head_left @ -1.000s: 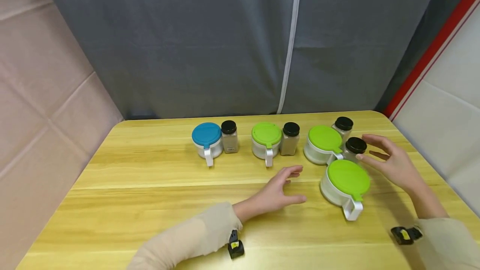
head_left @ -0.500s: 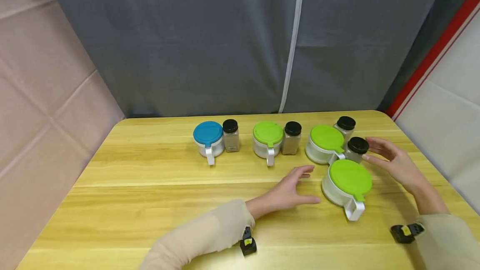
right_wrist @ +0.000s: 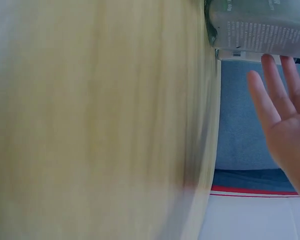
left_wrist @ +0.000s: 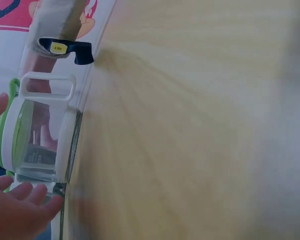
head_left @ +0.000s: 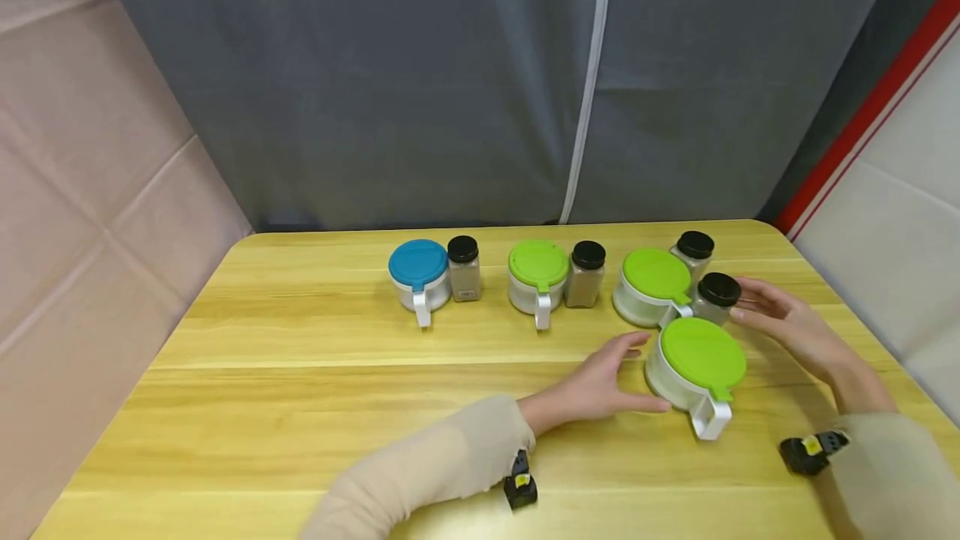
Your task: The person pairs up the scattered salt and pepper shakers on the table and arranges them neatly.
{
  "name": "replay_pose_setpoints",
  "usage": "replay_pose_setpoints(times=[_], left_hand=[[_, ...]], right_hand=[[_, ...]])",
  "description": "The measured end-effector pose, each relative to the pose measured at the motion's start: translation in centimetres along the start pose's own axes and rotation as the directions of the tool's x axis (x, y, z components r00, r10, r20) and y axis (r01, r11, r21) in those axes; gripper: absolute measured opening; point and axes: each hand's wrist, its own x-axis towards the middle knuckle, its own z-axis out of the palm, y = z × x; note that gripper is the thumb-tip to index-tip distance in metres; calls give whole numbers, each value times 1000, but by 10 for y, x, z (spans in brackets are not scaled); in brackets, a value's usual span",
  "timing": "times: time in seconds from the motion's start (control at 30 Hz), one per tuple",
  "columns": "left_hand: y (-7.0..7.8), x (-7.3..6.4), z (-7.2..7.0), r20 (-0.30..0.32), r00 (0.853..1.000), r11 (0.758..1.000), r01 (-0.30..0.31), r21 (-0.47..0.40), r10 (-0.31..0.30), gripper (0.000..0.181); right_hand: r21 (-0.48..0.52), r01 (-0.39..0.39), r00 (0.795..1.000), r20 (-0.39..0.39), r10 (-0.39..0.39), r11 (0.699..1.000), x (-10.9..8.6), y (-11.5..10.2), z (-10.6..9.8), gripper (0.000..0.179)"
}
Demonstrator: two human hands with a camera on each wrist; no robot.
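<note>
My left hand [head_left: 592, 388] is spread with thumb and fingers apart at the left side of the front seasoning pot [head_left: 702, 355], which has a green lid and a white handle. In the left wrist view, that pot's clear body [left_wrist: 40, 142] stands between the thumb and the fingers [left_wrist: 32, 192]. On the far side, my right hand [head_left: 798, 336] has its fingers out straight by a black-capped spice jar [head_left: 717, 298]. The right wrist view has the fingertips right at the edge of the jar's printed wall [right_wrist: 260, 30]. Another green-lidded pot [head_left: 654, 286] is close behind the front one.
Along the back of the wooden table [head_left: 300, 423] stand a blue-lidded pot [head_left: 418, 273], a green-lidded pot [head_left: 537, 273] and black-capped jars [head_left: 464, 269] beside them. One more jar [head_left: 695, 250] is at the back right. A grey curtain [head_left: 412, 90] hangs behind.
My left hand has moved right, up to the front green-lidded pot. The right hand has come slightly closer in around the black-capped jar. The pots and jars keep their arrangement.
</note>
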Motion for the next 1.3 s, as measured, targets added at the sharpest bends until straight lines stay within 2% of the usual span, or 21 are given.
replay_pose_setpoints(times=[0.13, 0.23, 0.3, 0.37, 0.47, 0.57, 0.7, 0.93, 1.13, 1.3], left_hand=[[1, 6, 4, 0, 1000, 1000, 2, -16, -2, 84], [2, 10, 6, -5, 1000, 1000, -6, -23, 6, 85], [2, 13, 7, -6, 1000, 999, -18, -32, 18, 86], [1, 16, 9, -4, 1000, 999, -27, -34, 27, 86], [2, 19, 10, 1, 1000, 999, -21, -38, 21, 88], [3, 22, 11, -3, 1000, 1000, 5, -18, -5, 91], [5, 26, 13, -9, 1000, 1000, 13, 23, -13, 92], [4, 34, 17, -32, 998, 998, -49, 35, 50, 94], [5, 37, 20, -41, 999, 999, -6, 34, 7, 96], [7, 39, 22, -63, 998, 999, -25, 38, 28, 94]], right_hand=[[-16, -82, 995, 54, 83, 996, 1, -10, 0, 66], [33, -116, 989, 99, 112, 993, 3, -12, 0, 70], [85, -108, 989, 115, 98, 991, 4, -12, 1, 70], [150, -74, 991, 119, 56, 986, 6, -10, 2, 67], [267, 3, 992, 120, -37, 964, 8, -6, 3, 51], [402, 74, 982, 130, -137, 913, 9, -3, 3, 37], [497, 112, 968, 142, -208, 860, 11, -2, 3, 37], [515, 102, 969, 143, -203, 851, 12, -3, 3, 37], [533, 89, 971, 143, -193, 841, 13, -3, 5, 38], [560, 96, 966, 146, -212, 823, 14, -2, 5, 40]])
